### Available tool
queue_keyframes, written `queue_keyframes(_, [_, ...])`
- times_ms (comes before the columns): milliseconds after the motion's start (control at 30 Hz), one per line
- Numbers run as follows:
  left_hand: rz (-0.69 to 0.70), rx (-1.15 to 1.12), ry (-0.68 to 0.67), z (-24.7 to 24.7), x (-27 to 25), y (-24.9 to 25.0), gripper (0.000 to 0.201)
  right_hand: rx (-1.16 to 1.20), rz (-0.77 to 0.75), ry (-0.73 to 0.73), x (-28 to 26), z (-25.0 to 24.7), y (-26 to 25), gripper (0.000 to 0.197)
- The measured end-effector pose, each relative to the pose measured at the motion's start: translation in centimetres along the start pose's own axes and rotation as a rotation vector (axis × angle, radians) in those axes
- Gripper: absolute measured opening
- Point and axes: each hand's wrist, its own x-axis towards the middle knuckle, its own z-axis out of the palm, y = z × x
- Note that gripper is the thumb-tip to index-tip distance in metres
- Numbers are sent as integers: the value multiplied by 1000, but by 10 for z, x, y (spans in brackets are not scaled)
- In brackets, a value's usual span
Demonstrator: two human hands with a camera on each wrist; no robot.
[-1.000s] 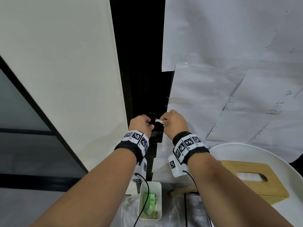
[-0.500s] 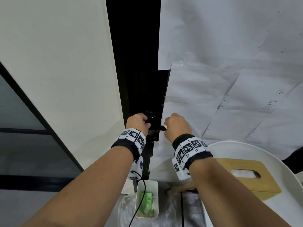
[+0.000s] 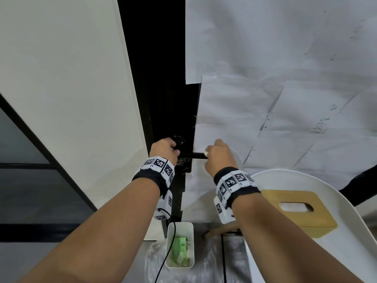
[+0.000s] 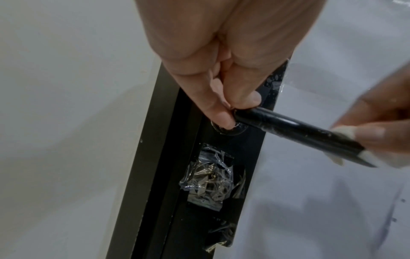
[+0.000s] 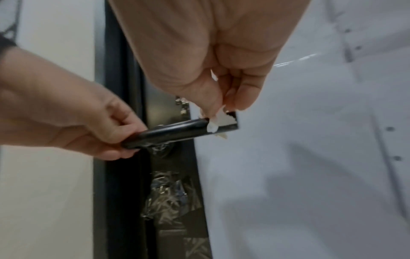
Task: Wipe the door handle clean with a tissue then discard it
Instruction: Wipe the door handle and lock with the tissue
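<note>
A black lever door handle [image 3: 193, 155] [image 4: 295, 130] [image 5: 177, 131] sticks out from the dark door edge. My left hand [image 3: 165, 149] [image 4: 230, 108] [image 5: 111, 133] pinches the handle at its hinge end, by the round base. My right hand [image 3: 219, 155] [image 5: 224, 105] grips a small white tissue [image 3: 205, 153] [image 4: 342, 133] [image 5: 216, 121] wrapped over the free end of the handle. Most of the tissue is hidden inside the fingers.
A white bin [image 3: 190, 227] with green packaging stands on the floor below the hands. A wooden tissue box [image 3: 306, 223] sits on a round white table [image 3: 346, 252] at the right. White paper sheets [image 3: 265, 99] cover the door; crumpled clear tape [image 4: 210, 177] sits under the handle.
My right hand with the tissue has slid rightwards along the handle from the hinge end to the free end. The left hand has stayed at the base.
</note>
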Motion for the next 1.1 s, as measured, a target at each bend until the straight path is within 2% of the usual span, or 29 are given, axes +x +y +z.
queue_keyframes(100, [-5,1,-2,2,2,-1,22,56,136,23,4,0,24,28])
queue_keyframes(167, [-3,6,-5,3,3,-1,22,197,250,24,3,6,33,26])
queue_keyframes(300, [-6,6,-7,2,4,-2,21,833,586,129,-4,30,30,18])
queue_keyframes(367, [-3,9,-7,2,4,-2,21,1095,748,138,-3,34,25,16])
queue_keyframes(467, [6,11,-12,1,3,-2,22,1284,785,42,-1,33,20,25])
queue_keyframes(600, [16,23,-27,-2,2,-2,23,1542,871,16,0,33,11,35])
queue_keyframes(733, [18,14,-45,-4,0,-1,26,1760,1044,-3,3,31,-11,15])
queue_keyframes(800, [19,5,-39,-4,-1,-1,26,1756,1036,-53,2,31,-22,9])
queue_keyframes(1100, [11,-23,-24,-5,-2,-4,26,1650,705,-246,-8,34,-36,17])
